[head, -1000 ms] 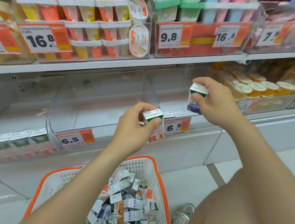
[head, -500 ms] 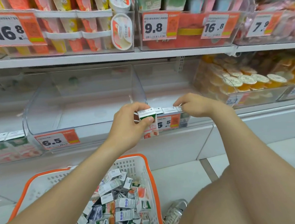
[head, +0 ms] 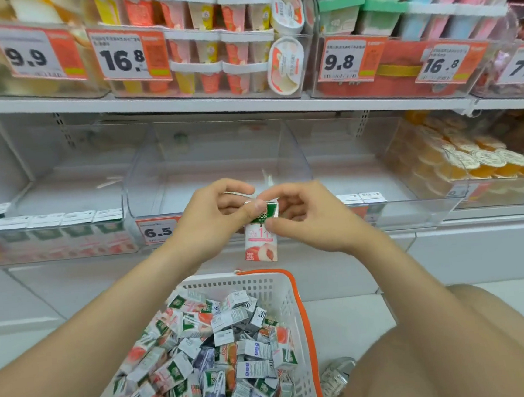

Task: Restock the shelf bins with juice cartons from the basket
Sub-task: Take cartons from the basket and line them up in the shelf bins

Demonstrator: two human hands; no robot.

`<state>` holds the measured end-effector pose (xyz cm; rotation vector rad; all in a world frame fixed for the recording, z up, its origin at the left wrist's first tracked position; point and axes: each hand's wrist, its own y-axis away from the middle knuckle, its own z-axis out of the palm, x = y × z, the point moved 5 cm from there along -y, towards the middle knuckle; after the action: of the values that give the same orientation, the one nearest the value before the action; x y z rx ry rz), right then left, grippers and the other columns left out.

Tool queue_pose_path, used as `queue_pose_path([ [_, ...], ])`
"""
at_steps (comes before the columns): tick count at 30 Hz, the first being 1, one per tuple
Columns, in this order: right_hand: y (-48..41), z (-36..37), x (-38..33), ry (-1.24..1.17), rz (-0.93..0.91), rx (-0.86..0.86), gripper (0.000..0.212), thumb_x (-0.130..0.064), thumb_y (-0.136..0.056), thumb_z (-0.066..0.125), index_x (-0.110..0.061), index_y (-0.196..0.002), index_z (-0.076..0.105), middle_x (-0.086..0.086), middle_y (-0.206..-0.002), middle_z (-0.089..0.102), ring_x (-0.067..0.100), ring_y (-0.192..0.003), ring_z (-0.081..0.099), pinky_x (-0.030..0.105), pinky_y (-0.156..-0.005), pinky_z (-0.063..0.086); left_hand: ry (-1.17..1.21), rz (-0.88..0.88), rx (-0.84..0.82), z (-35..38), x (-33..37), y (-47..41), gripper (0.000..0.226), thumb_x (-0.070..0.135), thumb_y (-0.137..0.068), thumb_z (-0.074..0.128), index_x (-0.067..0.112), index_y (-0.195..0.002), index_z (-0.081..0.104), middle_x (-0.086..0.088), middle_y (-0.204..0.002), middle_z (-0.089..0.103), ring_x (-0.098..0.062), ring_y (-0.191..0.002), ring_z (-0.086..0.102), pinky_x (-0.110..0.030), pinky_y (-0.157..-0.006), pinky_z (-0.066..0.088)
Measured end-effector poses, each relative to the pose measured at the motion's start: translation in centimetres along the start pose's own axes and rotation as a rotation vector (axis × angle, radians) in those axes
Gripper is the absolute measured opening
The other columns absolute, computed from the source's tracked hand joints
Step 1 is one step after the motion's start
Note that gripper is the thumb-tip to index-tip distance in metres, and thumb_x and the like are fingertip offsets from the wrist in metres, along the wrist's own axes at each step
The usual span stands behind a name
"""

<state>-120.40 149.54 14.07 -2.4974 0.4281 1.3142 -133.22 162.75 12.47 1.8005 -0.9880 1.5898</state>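
left hand (head: pixel 214 216): fingers pinching top of small pink-and-white peach juice carton (head: pixel 261 244) | right hand (head: pixel 314 217): fingers pinching same carton | upright, above orange-rimmed white basket (head: pixel 302 308)

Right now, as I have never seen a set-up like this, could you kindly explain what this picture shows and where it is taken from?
There is no machine here. These are a person's two bare hands, filmed by one wide-angle camera worn on the head, which looks forward and down. That is why both forearms reach in from the bottom edge. The left hand and the right hand together hold one pink juice carton upright, in front of a clear shelf bin that carries a 6.5 price tag. Below the hands is a white basket with an orange rim, heaped with more small cartons. The bin to the left already holds a row of cartons.
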Motion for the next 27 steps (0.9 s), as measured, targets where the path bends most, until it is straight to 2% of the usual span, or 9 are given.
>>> queue_pose_path([
  [4,-1.5,4.4,-2.4,-0.112,-0.036,0.002,0.027,-0.027,-0.088,0.081,-0.03,-0.114,0.077,0.023,-0.092,0.07,0.036,-0.076,0.072,0.054,-0.078,0.06,-0.035,-0.015,0.035,-4.9,-0.1,1.7,0.032,0.029,-0.088,0.081,0.014,-0.113,0.07,-0.007,-0.094,0.081,-0.023,-0.087,0.077,-0.038,-0.082,0.062],
  [7,-3.1,7.4,-4.0,-0.119,-0.043,0.015,0.025,-0.033,-0.088,0.082,-0.03,-0.112,0.077,0.022,-0.09,0.071,0.044,-0.081,0.073,0.062,-0.075,0.059,-0.106,0.014,0.062,-8.4,0.2,2.8,0.028,0.032,-0.089,0.08,0.015,-0.111,0.072,-0.004,-0.094,0.08,-0.02,-0.087,0.077,-0.03,-0.076,0.061],
  [9,-4.3,9.2,-5.1,-0.094,-0.047,-0.015,0.025,-0.039,-0.085,0.082,-0.033,-0.109,0.078,0.015,-0.09,0.075,0.043,-0.083,0.074,0.062,-0.076,0.059,-0.183,0.069,0.068,-10.8,0.4,3.3,0.019,0.032,-0.098,0.072,0.016,-0.109,0.073,0.0,-0.093,0.079,-0.014,-0.082,0.075,-0.024,-0.071,0.058],
  [12,-6.0,11.8,-7.1,0.006,-0.067,-0.054,0.023,-0.033,-0.083,0.083,-0.028,-0.105,0.077,0.003,-0.089,0.078,0.027,-0.079,0.076,0.055,-0.079,0.061,-0.332,0.101,0.141,-15.0,0.3,3.5,0.022,0.032,-0.108,0.055,0.021,-0.105,0.073,0.007,-0.091,0.076,-0.004,-0.076,0.07,-0.017,-0.065,0.049],
  [16,-8.2,15.3,-10.7,0.026,-0.148,-0.015,0.024,-0.02,-0.087,0.081,-0.025,-0.108,0.071,-0.005,-0.09,0.077,0.011,-0.077,0.074,0.038,-0.076,0.064,-0.659,0.077,0.382,-22.5,-1.0,2.8,0.02,0.017,-0.102,0.053,0.024,-0.1,0.071,0.007,-0.094,0.074,-0.015,-0.087,0.069,-0.035,-0.081,0.055],
  [19,-10.7,18.4,-13.4,-0.03,-0.195,0.054,0.023,-0.017,-0.088,0.078,-0.023,-0.109,0.068,-0.011,-0.092,0.076,0.004,-0.081,0.073,0.024,-0.071,0.061,-1.014,-0.016,0.491,-27.8,-3.3,2.8,0.027,0.009,-0.094,0.053,0.018,-0.116,0.067,-0.01,-0.118,0.064,-0.034,-0.111,0.06,-0.047,-0.095,0.049],
  [21,-12.9,20.7,-14.9,0.011,-0.261,0.104,0.023,-0.017,-0.091,0.074,-0.024,-0.111,0.066,-0.015,-0.098,0.074,0.002,-0.088,0.069,0.019,-0.073,0.057,-1.172,-0.204,0.489,-30.3,-5.4,3.2,0.036,0.016,-0.096,0.055,0.011,-0.131,0.059,-0.017,-0.135,0.053,-0.044,-0.124,0.049,-0.052,-0.1,0.043],
  [23,-15.4,23.4,-15.8,0.098,-0.331,0.101,0.025,-0.018,-0.093,0.07,-0.023,-0.116,0.061,-0.012,-0.106,0.071,0.006,-0.096,0.065,0.026,-0.081,0.055,-1.236,-0.372,0.448,-31.7,-7.0,3.6,0.047,0.035,-0.101,0.051,0.007,-0.139,0.049,-0.018,-0.146,0.044,-0.044,-0.135,0.038,-0.055,-0.107,0.037],
  [27,-20.6,28.2,-16.1,0.249,-0.33,0.049,0.025,-0.015,-0.096,0.067,-0.018,-0.118,0.056,0.0,-0.107,0.069,0.021,-0.097,0.059,0.039,-0.079,0.05,-1.277,-0.444,0.406,-33.7,-8.5,4.2,0.077,0.071,-0.097,0.034,0.009,-0.142,0.044,-0.014,-0.152,0.039,-0.041,-0.146,0.028,-0.06,-0.114,0.03],
])
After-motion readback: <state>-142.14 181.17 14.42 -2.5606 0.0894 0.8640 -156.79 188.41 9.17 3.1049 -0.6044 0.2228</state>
